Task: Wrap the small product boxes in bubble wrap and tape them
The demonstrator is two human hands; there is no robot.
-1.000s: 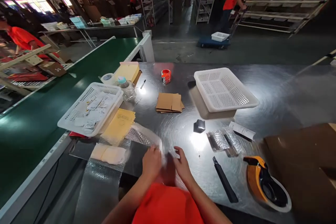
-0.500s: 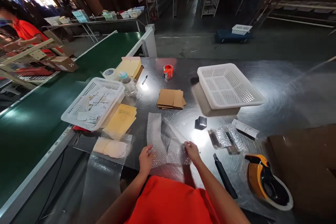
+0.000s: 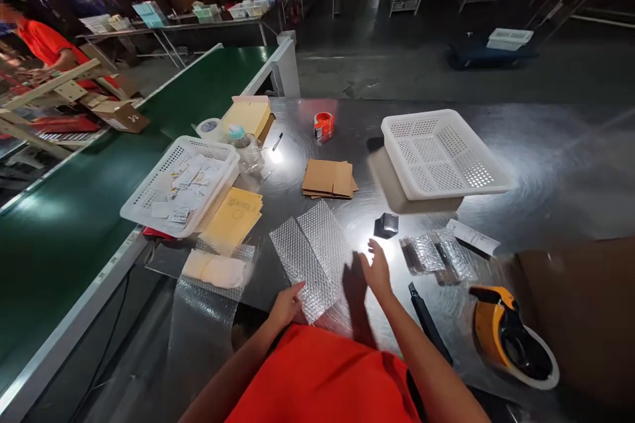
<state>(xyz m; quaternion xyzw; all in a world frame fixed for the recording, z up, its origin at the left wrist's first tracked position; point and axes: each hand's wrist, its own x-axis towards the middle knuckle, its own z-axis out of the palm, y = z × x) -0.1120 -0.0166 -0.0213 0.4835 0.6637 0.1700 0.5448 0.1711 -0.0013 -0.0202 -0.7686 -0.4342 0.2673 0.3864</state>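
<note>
Two overlapping layers of clear bubble wrap lie slanted on the metal table in front of me. My left hand pinches the lower left edge of the bubble wrap. To the right of the sheet, my right hand is raised with its fingers apart and holds nothing. Just beyond those fingers sits a small dark box. Further right lie bubble-wrapped packets and a white paper slip. A black box cutter rests beside my right forearm.
A white basket and flat cardboard pieces are beyond the wrap. A tape dispenser stands at right. Left are a basket of papers, yellow envelopes and a green conveyor. Red tape lies farther back.
My right hand has let go of the bubble wrap and moved up and right toward the dark box. The wrap now lies flatter and turned, with its layers side by side.
</note>
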